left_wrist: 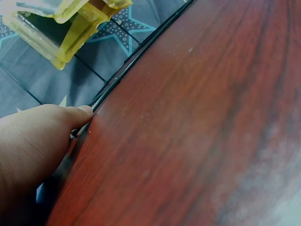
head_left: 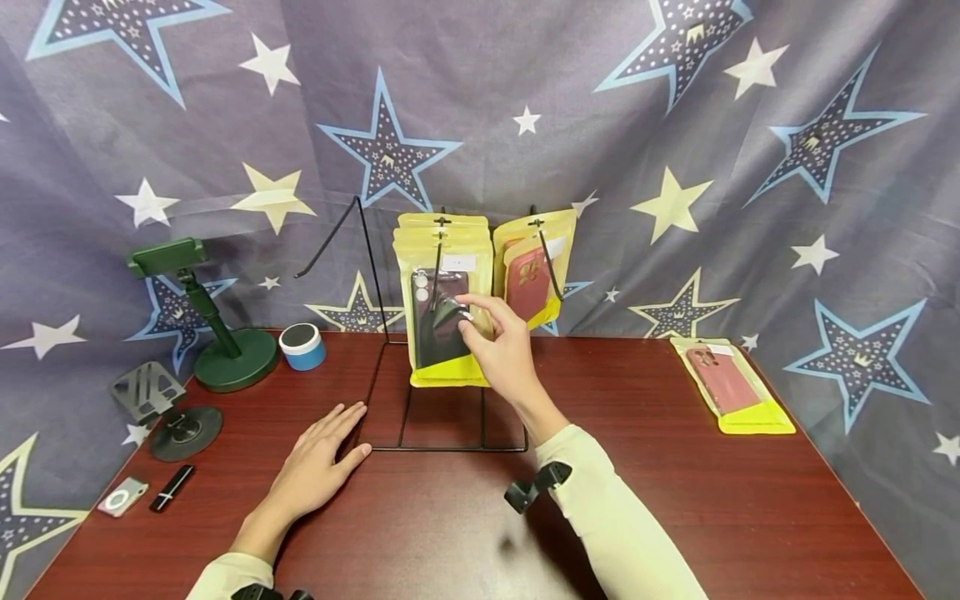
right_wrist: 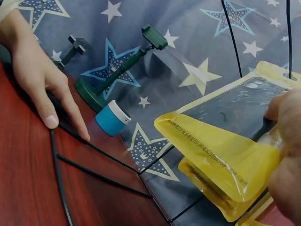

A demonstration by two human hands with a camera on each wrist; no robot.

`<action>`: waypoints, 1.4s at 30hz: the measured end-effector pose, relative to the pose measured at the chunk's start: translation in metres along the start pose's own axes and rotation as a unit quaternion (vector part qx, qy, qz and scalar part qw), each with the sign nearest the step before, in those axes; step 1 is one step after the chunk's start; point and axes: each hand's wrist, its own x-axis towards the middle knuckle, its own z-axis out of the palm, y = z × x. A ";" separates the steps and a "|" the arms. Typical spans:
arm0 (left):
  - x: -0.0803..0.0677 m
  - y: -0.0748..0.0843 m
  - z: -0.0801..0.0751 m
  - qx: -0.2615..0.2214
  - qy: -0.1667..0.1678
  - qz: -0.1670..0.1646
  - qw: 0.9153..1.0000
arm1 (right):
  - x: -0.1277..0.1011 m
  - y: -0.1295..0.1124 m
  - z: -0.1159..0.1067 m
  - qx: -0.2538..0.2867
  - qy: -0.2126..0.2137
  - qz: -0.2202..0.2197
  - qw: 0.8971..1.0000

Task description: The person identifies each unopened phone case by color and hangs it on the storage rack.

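My right hand (head_left: 501, 343) pinches at the clear front of the foremost yellow phone case pouch (head_left: 450, 377), near the end of a rack hook (head_left: 437, 267). A black phone case shows through that film, and more yellow pouches hang behind it. In the right wrist view the thumb and fingertips partly hide the pouch (right_wrist: 211, 155). My left hand (head_left: 318, 462) lies on the table with its fingers stretched out at the left side of the black wire rack's base (head_left: 450, 449). Its thumb touches the base wire (left_wrist: 113, 84) in the left wrist view.
Beside the front stack, a pouch with a red phone case (head_left: 528, 283) hangs on another hook. One more pouch (head_left: 738, 392) lies at the right. Left stand a green phone stand (head_left: 236, 362), blue speaker-like cylinder (head_left: 303, 354) and dark stand (head_left: 186, 433); a bare hook (head_left: 330, 237) juts out.
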 end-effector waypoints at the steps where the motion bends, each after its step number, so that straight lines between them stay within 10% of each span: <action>1: 0.000 0.000 0.000 0.000 -0.001 0.000 1.000 | 0.002 0.001 0.001 0.001 0.001 0.005 1.000; 22: 0.000 0.004 0.001 -0.006 -0.005 -0.001 1.000 | -0.024 0.041 -0.031 0.031 -0.019 0.062 0.997; 30: 0.001 0.004 0.000 -0.006 -0.006 0.000 1.000 | -0.042 0.054 -0.076 0.058 -0.047 0.061 0.995; 42: 0.000 0.002 -0.002 -0.004 -0.007 -0.005 1.000 | -0.053 0.051 -0.178 -0.041 -0.035 0.093 0.994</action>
